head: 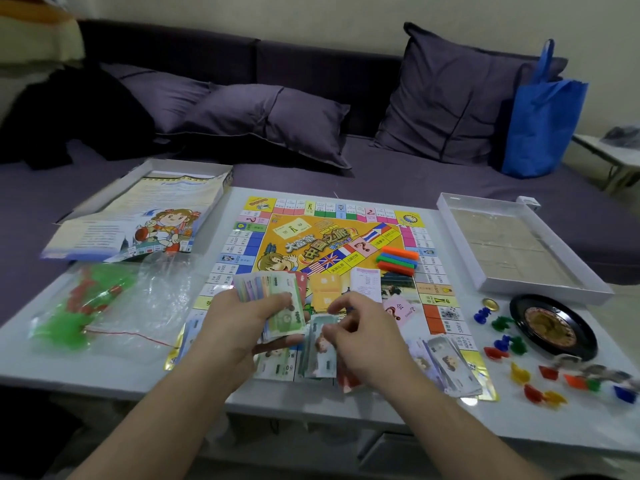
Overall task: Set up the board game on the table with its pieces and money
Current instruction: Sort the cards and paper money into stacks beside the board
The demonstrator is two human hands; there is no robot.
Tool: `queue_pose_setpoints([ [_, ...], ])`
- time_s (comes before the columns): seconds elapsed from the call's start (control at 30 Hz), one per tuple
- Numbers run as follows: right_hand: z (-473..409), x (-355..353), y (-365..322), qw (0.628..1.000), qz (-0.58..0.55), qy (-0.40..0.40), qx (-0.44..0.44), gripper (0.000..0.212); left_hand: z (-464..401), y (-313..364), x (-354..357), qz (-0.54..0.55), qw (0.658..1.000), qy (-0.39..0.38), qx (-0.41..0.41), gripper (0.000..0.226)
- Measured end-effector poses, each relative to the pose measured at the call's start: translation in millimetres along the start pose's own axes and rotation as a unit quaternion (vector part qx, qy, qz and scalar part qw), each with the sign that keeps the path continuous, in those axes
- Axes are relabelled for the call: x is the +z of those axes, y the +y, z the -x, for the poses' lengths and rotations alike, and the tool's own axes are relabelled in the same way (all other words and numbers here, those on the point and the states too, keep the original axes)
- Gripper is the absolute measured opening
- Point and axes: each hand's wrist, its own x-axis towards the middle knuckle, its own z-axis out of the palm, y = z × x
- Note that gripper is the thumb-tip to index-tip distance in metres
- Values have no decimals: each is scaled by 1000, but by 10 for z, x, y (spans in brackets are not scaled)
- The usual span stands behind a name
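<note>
The colourful game board [322, 244] lies unfolded on the white table [114, 362]. My left hand [242, 323] grips a fanned wad of play money [273, 289] above the board's near edge. My right hand [360, 334] hovers just right of it, fingers pinched at a note over the money piles [318, 355] lying on the board. Another money stack [450, 368] rests at the board's near right corner. Coloured card holders [396, 259] sit on the board. Small coloured pawns [540, 372] are scattered on the table at right.
A black roulette wheel [554, 327] and the open white box tray [512, 247] stand at right. The box lid with leaflets [145, 216] lies at the back left. A clear bag of green and red houses [83, 313] sits at left. Purple sofa behind.
</note>
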Motion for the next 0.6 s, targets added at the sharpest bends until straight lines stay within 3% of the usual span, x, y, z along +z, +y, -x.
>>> queue_pose_setpoints([
  [0.1,13,124,-42,997,76,-4,-18,22,5,8,-34,4,1000,-1,5,21],
  [0.2,12,194,-45,969,236,-8,-68,32,9,10,-66,-2,1000,-10,5,23],
  [0.27,7,197,-86,959,275,-4,-74,32,22,16,-81,-10,1000,-20,2,23],
  [0.37,-10,134,-164,989,107,37,-91,4,57,20,-87,-24,998,-54,0,25],
  [0.47,-67,63,-221,986,-165,-13,-32,17,110,16,-65,-36,994,-105,-11,29],
  [0.6,-91,30,-228,986,-164,-14,-38,22,135,17,-42,-36,989,-139,-26,30],
])
